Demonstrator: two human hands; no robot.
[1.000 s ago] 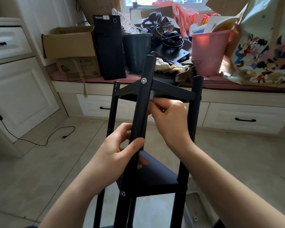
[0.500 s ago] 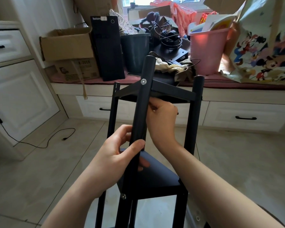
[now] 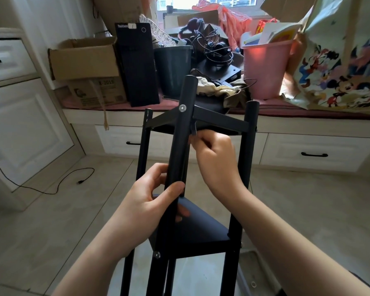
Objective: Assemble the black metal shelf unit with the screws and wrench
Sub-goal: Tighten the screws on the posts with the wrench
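Pale floor tiles (image 3: pixel 51 221) run up to a cluttered window seat (image 3: pixel 308 113) at the back, where a cardboard box (image 3: pixel 83 58) stands at the left and a pink bucket (image 3: pixel 265 69) further right. Out on the tiles lies a loose black cable (image 3: pixel 51 189).

Nearer the middle, the left hand (image 3: pixel 145 208) wraps its thumb and fingers round the front post (image 3: pixel 179 142) of the black shelf unit (image 3: pixel 192 231), steadying it upright. A silver screw (image 3: pixel 182 108) shows at the post's upper joint, another screw head (image 3: pixel 157 255) at the lower shelf.

To the right of the post, the right hand (image 3: pixel 216 159) is curled tight under the upper shelf (image 3: pixel 218 122), pinching something small at the joint behind the post. It may be the wrench, but I cannot make it out.

If the left hand slackens, I'd guess the post could twist and the tool would slip off the fastener; a nut dropped here might roll away across the floor.
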